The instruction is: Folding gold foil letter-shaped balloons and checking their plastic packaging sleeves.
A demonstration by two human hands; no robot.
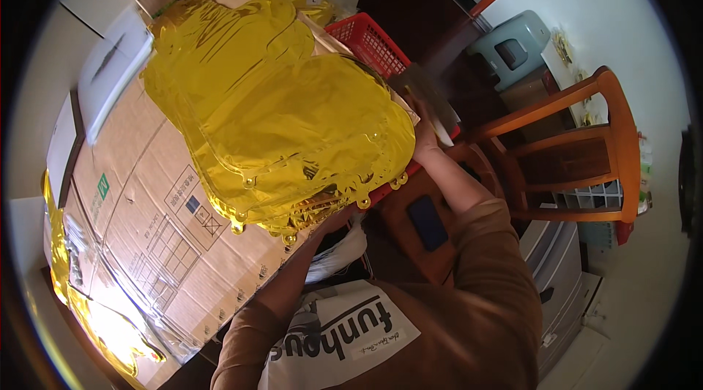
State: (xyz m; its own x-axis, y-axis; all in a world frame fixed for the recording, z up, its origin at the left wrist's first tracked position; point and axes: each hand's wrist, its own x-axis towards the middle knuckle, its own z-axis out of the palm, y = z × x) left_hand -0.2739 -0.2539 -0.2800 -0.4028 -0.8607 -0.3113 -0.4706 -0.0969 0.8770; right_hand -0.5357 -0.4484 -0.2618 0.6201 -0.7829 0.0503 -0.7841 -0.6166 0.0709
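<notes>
A pile of flat, deflated gold foil balloons (307,119) with small holed tabs along the near edge lies across a cardboard box (146,207) and overhangs its right side. My right hand (426,139) is at the right edge of the foil, beside a red basket. Its fingers are dim and partly covered, so their grip is unclear. From below, my left forearm reaches up under the near edge of the foil, which hides the left hand. A bundle of white strands (340,252) hangs beside that forearm.
A red plastic basket (370,42) stands beyond the foil. To the right are a wooden chair (564,148) with a dark phone (427,221) on its seat, and a grey-green plastic container (512,46). More gold foil (110,328) hangs over the box's left end.
</notes>
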